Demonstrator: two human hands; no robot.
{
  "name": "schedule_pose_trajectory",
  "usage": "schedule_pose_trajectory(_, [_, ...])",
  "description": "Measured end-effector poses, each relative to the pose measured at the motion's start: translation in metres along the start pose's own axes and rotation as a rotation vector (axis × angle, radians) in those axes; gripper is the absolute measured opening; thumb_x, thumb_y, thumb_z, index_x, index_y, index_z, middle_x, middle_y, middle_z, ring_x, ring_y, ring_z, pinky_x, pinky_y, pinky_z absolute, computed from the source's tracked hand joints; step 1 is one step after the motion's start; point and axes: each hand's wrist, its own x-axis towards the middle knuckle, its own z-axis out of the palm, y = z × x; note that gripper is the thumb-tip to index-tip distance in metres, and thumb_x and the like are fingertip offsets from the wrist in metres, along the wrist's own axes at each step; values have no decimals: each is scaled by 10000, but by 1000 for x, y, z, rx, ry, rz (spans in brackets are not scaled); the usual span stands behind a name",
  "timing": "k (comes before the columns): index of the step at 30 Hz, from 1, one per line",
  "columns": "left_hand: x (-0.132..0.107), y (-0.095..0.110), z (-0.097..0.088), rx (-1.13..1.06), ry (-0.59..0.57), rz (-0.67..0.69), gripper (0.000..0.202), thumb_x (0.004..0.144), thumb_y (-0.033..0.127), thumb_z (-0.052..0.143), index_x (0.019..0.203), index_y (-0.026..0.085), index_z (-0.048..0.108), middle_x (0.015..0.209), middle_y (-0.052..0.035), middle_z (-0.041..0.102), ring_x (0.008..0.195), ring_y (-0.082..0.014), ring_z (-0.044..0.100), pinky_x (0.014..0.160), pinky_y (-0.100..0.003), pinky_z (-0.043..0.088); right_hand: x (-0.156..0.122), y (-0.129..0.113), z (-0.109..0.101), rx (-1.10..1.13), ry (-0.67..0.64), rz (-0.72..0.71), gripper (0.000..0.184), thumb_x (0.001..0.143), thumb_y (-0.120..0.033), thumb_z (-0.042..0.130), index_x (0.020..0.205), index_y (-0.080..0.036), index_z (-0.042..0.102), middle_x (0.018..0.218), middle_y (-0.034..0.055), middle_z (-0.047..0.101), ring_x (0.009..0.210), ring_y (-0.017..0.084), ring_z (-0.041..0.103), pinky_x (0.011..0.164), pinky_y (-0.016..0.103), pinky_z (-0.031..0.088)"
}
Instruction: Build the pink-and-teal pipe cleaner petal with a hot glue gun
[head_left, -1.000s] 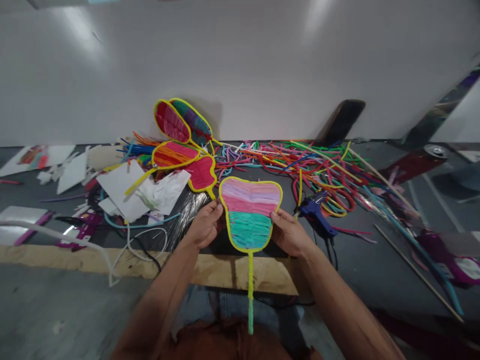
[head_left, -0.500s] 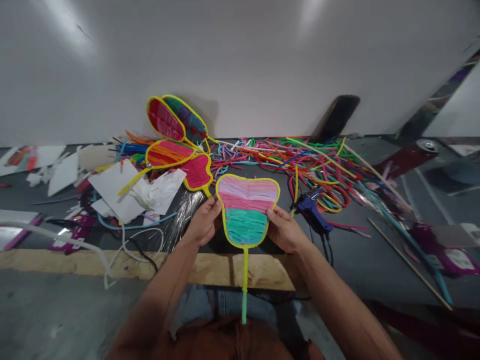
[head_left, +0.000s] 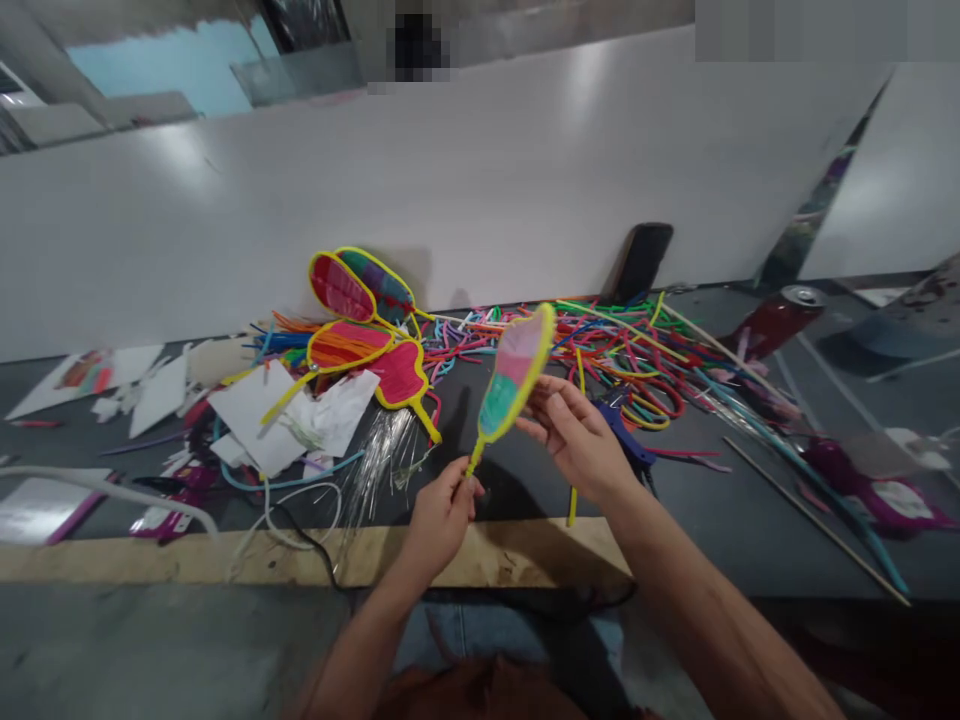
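A paddle-shaped hand fan [head_left: 508, 378] with a yellow fuzzy rim and pink and teal bands is held up over the table, turned partly edge-on. Its yellow stem sits pinched in the fingers of my left hand [head_left: 444, 512]. Beside the fan's right rim is my right hand [head_left: 574, 432], fingers loosely curled and apart; whether a fingertip touches the rim I cannot tell. Behind and left lie other fans: a pink one [head_left: 401, 375], an orange and pink one [head_left: 351, 345], and a red one [head_left: 341, 287] leaning with a dark multicoloured one [head_left: 379, 280].
Loose pipe cleaners [head_left: 480, 335] spread along the white panel [head_left: 480, 200]. A blue glue gun [head_left: 626, 435] lies right of my right hand. Paper scraps [head_left: 259, 415] and silvery strands [head_left: 386, 460] lie left. A phone [head_left: 643, 262] leans at the back; a can [head_left: 780, 320] lies right.
The fan has turned from face-on to partly edge-on and risen. My left hand has moved from its side to its stem; my right hand has loosened from the edge. The view has tilted up.
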Motion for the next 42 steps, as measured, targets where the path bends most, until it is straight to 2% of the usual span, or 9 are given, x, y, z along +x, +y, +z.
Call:
schedule_pose_trajectory(4, [4, 3, -7, -369, -82, -84, 296, 772, 365, 684, 998, 181, 635, 669, 29, 556, 445, -43, 399, 447, -190, 316, -20, -4, -6, -428, -168, -137, 270, 852, -369, 604, 1103, -272, 614, 1122, 48, 664, 1040, 195, 616, 877, 355, 521])
schedule_pose_trajectory(6, [4, 3, -12, -505, -106, -137, 323, 733, 353, 731, 976, 166, 632, 656, 34, 544, 433, -21, 361, 434, -171, 287, -34, 9, -21, -790, -210, -242, 216, 866, -296, 568, 1065, -254, 640, 1042, 65, 685, 980, 210, 630, 891, 404, 514])
schedule_pose_trajectory(10, [5, -2, -20, -608, -97, -168, 337, 699, 306, 773, 963, 148, 635, 647, 34, 540, 428, 2, 339, 425, -147, 247, -58, 48, -53, -1382, -343, -485, 258, 819, -158, 544, 1033, -224, 673, 1133, 121, 669, 1185, 304, 531, 975, 518, 456])
schedule_pose_trajectory(16, [4, -11, -26, -648, -80, -155, 346, 691, 294, 787, 959, 130, 641, 645, 24, 549, 430, 4, 343, 424, -144, 241, -67, 65, -84, -1781, -349, -591, 188, 858, -134, 512, 952, -167, 672, 1088, 114, 671, 1156, 277, 551, 1003, 437, 454])
schedule_pose_trajectory(27, [-1, -16, -27, -679, -121, -203, 335, 699, 284, 787, 962, 138, 638, 652, 21, 557, 429, 4, 348, 426, -145, 243, -56, 36, -124, -1953, -208, -560, 280, 818, -11, 428, 954, -167, 617, 1036, 120, 660, 1003, 241, 609, 864, 347, 498])
schedule_pose_trajectory(33, [-15, -12, -22, -641, -139, -290, 381, 671, 323, 802, 962, 140, 636, 645, 24, 562, 441, -13, 393, 437, -157, 281, -53, 17, -109, -1792, -94, -492, 124, 888, -235, 486, 941, -186, 587, 927, 104, 668, 881, 238, 630, 769, 339, 504])
schedule_pose_trajectory(38, [-37, -20, -27, -376, -226, -411, 539, 684, 481, 746, 1091, 151, 620, 749, -6, 621, 567, -85, 549, 561, -222, 450, -54, 9, -92, -1573, 27, -350, 219, 887, -354, 471, 726, -221, 536, 670, 28, 615, 629, 177, 589, 608, 279, 451])
schedule_pose_trajectory(40, [-42, -21, -35, -146, -273, -406, 536, 729, 531, 663, 1109, 155, 626, 807, -29, 661, 639, -127, 596, 623, -263, 488, -57, 6, -88, -1468, 73, -295, 230, 864, -378, 495, 705, -217, 533, 642, 13, 602, 581, 154, 559, 584, 264, 432])
schedule_pose_trajectory(42, [-44, -18, -45, 165, -233, -334, 488, 758, 511, 597, 1096, 162, 644, 840, -47, 698, 710, -168, 629, 660, -284, 497, -60, 4, -85, -1336, 120, -226, 232, 838, -401, 526, 702, -212, 537, 614, -5, 586, 540, 134, 523, 558, 250, 418])
